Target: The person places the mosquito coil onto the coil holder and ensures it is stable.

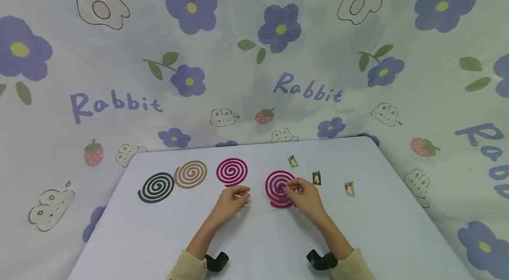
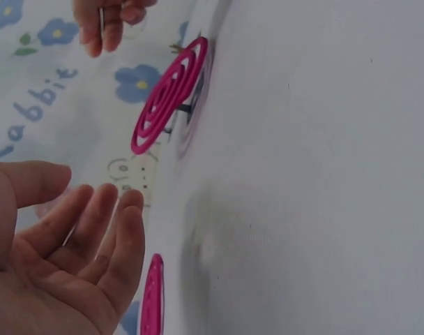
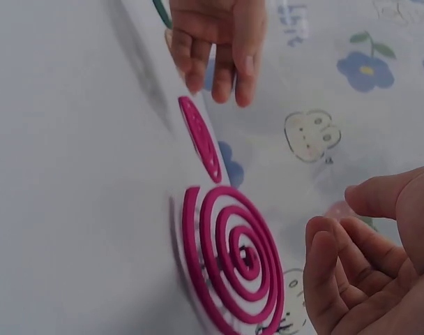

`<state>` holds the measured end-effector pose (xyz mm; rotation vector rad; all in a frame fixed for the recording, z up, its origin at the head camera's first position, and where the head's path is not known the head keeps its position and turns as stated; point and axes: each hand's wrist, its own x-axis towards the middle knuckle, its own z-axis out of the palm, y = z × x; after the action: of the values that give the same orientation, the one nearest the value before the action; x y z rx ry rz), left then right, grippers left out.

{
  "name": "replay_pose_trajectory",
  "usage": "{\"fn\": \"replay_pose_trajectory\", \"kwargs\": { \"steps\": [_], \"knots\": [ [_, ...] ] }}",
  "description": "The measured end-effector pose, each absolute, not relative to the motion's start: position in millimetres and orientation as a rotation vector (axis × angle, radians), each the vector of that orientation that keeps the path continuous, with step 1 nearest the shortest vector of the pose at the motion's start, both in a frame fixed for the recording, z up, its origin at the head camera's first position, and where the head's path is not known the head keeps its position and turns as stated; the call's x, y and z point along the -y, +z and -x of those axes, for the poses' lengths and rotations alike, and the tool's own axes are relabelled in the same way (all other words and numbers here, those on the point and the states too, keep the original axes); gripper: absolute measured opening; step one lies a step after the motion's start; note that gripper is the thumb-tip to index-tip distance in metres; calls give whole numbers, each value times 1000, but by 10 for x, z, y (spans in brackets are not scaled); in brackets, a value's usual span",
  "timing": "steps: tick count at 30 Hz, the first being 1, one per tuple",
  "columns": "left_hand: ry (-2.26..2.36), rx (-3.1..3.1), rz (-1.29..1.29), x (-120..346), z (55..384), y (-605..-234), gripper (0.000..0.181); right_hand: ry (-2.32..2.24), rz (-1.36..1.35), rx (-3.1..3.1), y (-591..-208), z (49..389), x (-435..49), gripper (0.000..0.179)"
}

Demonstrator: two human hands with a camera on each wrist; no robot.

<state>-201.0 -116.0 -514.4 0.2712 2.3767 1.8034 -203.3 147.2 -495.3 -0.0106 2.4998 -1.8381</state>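
A magenta mosquito coil (image 1: 269, 186) sits raised above the table on a small dark stand (image 2: 186, 108), its outer end toward me. My right hand (image 1: 306, 198) is just right of this coil, its loosely bent fingers overlapping the edge in the head view; the right wrist view shows them apart from it and holding nothing. My left hand (image 1: 230, 205) hovers relaxed over the table, its fingers loosely curled around nothing. Just beyond it lies a second magenta coil (image 1: 218, 173), flat on the table.
Farther left lie a tan coil (image 1: 176, 175) and a dark green coil (image 1: 145, 189). Three small metal coil stands, a gold one (image 1: 295, 163), a darker one (image 1: 314, 178) and a shiny one (image 1: 351, 193), lie right of the raised coil. A patterned curtain (image 1: 238, 90) rises behind the white table (image 1: 246, 244).
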Motion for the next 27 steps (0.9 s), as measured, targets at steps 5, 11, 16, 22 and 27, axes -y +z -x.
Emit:
{"fn": "replay_pose_trajectory", "kwargs": {
  "steps": [5,11,16,22,27],
  "knots": [
    [1768,-2421,-250,1286,1990,-5065,27,-1799,74,-2544,-4894,2091,-1308,12],
    [1740,-2460,-191,1504,1992,-4973,25,-1739,155,-2586,-4825,2170,-1061,9],
    [1704,-2489,-177,1690,2056,-4943,24,-1667,198,-2574,-4763,2243,-890,11],
    [1602,-2573,-175,1904,2149,-4831,24,-1633,222,-2504,-4689,2368,-690,14],
    [1532,-2559,-199,2034,2252,-4705,25,-1600,260,-2487,-4644,2484,-548,15]
  ]
}}
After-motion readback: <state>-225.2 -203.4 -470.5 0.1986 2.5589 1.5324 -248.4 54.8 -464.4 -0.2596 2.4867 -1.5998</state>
